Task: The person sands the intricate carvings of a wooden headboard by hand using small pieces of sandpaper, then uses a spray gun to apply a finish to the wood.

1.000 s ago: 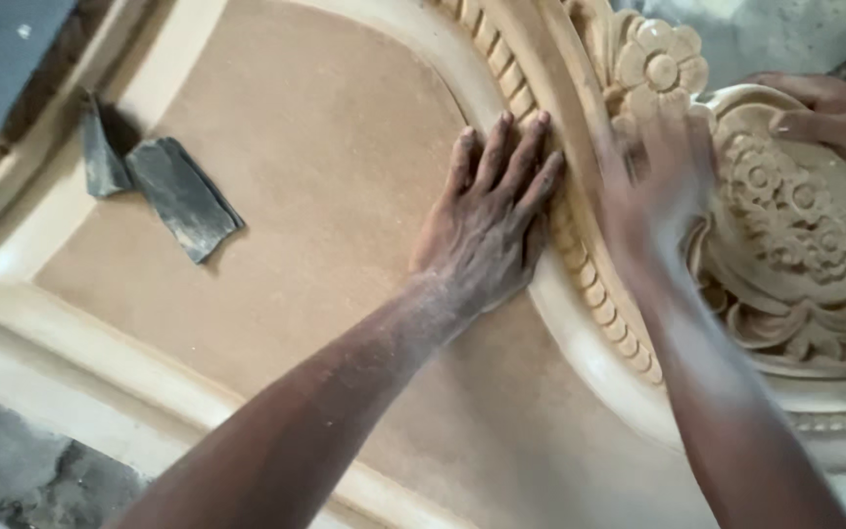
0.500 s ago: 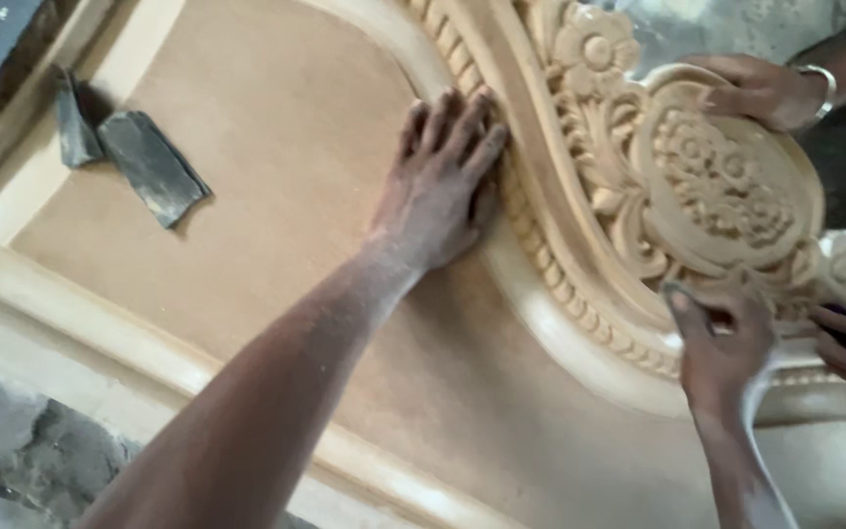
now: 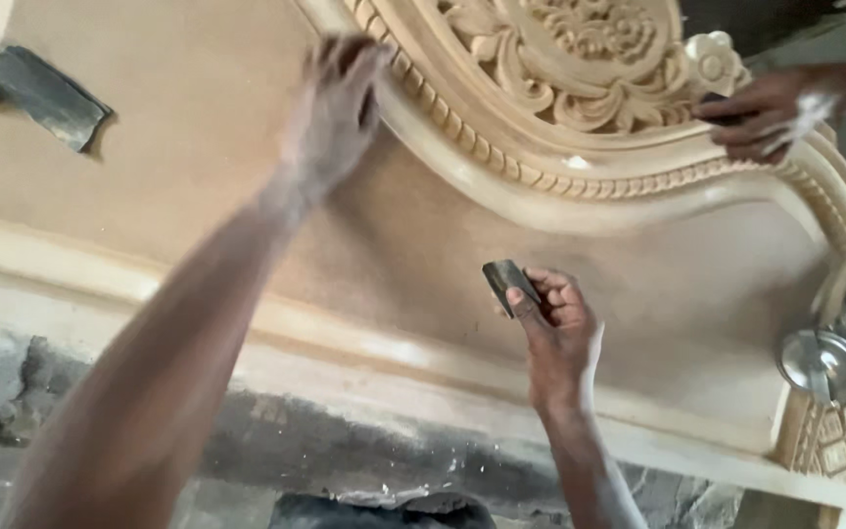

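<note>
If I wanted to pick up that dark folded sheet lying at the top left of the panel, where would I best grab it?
Probably by its long edges, from above. The dark folded sheet lies flat on the wooden panel, apart from both the left hand and the right hand, so a pinch across its narrow width looks easiest.

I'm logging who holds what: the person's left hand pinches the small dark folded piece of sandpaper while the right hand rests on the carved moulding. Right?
Not quite: the sides are swapped. In the head view the right hand pinches the small dark folded piece of sandpaper, while the left hand rests on the pale carved beaded moulding.
</note>
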